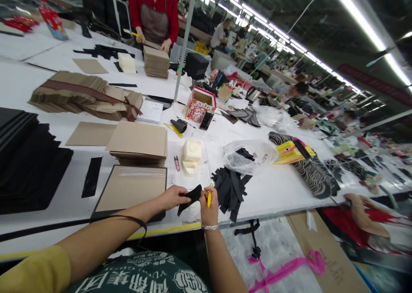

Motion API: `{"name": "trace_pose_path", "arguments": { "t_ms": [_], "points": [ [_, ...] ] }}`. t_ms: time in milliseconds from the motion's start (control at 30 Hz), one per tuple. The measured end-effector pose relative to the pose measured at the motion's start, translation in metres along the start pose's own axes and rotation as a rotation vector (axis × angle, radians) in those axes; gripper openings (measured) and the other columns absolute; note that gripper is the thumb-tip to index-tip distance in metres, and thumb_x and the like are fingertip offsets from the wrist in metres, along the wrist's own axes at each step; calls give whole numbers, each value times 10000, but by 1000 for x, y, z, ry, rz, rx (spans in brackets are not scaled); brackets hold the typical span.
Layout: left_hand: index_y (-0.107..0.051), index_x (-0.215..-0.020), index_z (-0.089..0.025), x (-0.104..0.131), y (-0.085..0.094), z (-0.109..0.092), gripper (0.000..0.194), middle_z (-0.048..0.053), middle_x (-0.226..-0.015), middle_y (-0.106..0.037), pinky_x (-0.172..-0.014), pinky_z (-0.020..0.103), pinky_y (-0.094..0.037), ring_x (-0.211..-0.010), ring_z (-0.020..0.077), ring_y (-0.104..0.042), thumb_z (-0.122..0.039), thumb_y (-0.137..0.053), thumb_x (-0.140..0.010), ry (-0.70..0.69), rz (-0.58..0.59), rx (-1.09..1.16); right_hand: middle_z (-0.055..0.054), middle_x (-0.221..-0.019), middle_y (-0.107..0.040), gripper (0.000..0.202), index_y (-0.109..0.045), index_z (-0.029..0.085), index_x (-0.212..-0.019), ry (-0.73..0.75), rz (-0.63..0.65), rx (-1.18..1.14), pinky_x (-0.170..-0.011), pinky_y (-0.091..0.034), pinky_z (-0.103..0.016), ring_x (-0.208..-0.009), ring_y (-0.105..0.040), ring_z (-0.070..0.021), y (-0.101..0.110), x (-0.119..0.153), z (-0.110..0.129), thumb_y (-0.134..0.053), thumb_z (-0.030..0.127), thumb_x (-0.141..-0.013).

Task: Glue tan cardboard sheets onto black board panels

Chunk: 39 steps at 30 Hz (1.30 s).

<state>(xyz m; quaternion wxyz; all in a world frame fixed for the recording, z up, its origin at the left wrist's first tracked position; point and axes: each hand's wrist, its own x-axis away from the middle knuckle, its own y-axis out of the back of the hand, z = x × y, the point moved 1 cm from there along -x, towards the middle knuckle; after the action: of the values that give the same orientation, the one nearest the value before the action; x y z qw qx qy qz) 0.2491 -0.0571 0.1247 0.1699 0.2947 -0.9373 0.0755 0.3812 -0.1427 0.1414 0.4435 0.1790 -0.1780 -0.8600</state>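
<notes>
My left hand [175, 197] pinches one end of a small black fabric strip [190, 198] over the table's front edge. At the strip's other end, my right hand [209, 205] is closed around a yellow-handled brush [209, 198] with a pale tip; its fingers touch the strip too. Just right of my hands lies a loose pile of black strips [230, 187]. Left of them, a brown board [128, 183] with a dark border rests flat. Behind it stand a stack of brown boards [138, 140], pink thread snips [177, 163] and a cream block [192, 152].
A tall black stack [28, 164] and a tied bundle of brown pieces [77, 95] occupy the left. Behind are a decorated box [200, 106] and a plastic bag [249, 155]. Across the table a co-worker [154, 18] handles boards. A metal pole [186, 44] rises midway.
</notes>
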Motion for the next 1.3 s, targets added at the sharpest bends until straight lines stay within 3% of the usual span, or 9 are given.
{"name": "trace_pose_path", "arguments": {
  "t_ms": [167, 267, 367, 567, 667, 800, 967, 1100, 1300],
  "points": [
    [-533, -571, -136, 20, 8, -9, 285, -52, -469, -443, -452, 192, -275, -461, 74, -370, -410, -565, -643, 5, -102, -42, -35, -858, -627, 259, -395, 199, -960, 26, 83, -28, -730, -463, -275, -772, -606, -142, 6, -4, 21, -518, 332, -775],
    [-504, -532, -142, 33, 22, -6, 321, -60, -450, -404, -439, 198, -254, -451, 76, -351, -440, -571, -630, 27, -153, -69, 3, -742, -623, 275, -404, 202, -924, 67, 140, 75, -648, -463, -254, -651, -601, -131, -7, -7, 31, -568, 324, -741],
    [-507, -519, -140, 48, 43, -1, 332, -65, -434, -376, -421, 201, -222, -436, 73, -330, -448, -606, -592, 90, -170, -84, 23, -677, -615, 211, -423, 204, -894, 101, 187, 121, -625, -453, -247, -619, -593, -125, -26, -12, 37, -535, 327, -764],
    [-600, -621, -127, 91, 96, 11, 303, -41, -494, -499, -465, 201, -308, -469, 90, -423, -401, -684, -523, 209, -53, 102, 36, -655, -571, 280, -422, 199, -897, 116, 135, 50, -634, -447, -259, -595, -560, -119, -61, -28, 44, -567, 380, -740],
    [-598, -612, -134, 111, 123, 24, 300, -48, -461, -467, -419, 191, -257, -431, 72, -381, -413, -684, -544, 253, -131, 114, 45, -651, -533, 287, -414, 200, -897, 115, 133, 27, -633, -440, -255, -587, -535, -111, -75, -34, 47, -569, 384, -739],
    [-558, -687, -154, 129, 155, 48, 334, -77, -451, -388, -374, 177, -161, -394, 45, -287, -443, -676, -569, 288, -332, 261, 31, -688, -535, 281, -411, 201, -902, 94, 190, 8, -660, -440, -260, -636, -549, -120, -96, -37, 41, -553, 383, -743],
    [-516, -716, -147, 131, 185, 74, 384, -82, -453, -389, -385, 154, -195, -404, 35, -310, -438, -690, -535, 230, -578, 429, 11, -727, -556, 279, -418, 201, -907, 56, 226, 78, -658, -442, -270, -658, -567, -135, -127, -40, 23, -535, 388, -735],
    [-553, -729, -130, 116, 201, 82, 341, -49, -482, -454, -411, 179, -321, -424, 66, -413, -442, -602, -599, 235, -740, 169, -5, -743, -579, 298, -433, 194, -939, 38, 220, 162, -628, -437, -270, -653, -576, -147, -150, -45, 12, -513, 403, -743],
    [-587, -678, -148, 96, 222, 84, 200, -17, -503, -535, -478, 214, -376, -468, 106, -488, -333, -509, -677, 235, -865, -120, -18, -750, -587, 308, -445, 185, -955, 73, 232, 216, -625, -435, -284, -657, -578, -164, -173, -56, 6, -486, 420, -760]
  ]
}}
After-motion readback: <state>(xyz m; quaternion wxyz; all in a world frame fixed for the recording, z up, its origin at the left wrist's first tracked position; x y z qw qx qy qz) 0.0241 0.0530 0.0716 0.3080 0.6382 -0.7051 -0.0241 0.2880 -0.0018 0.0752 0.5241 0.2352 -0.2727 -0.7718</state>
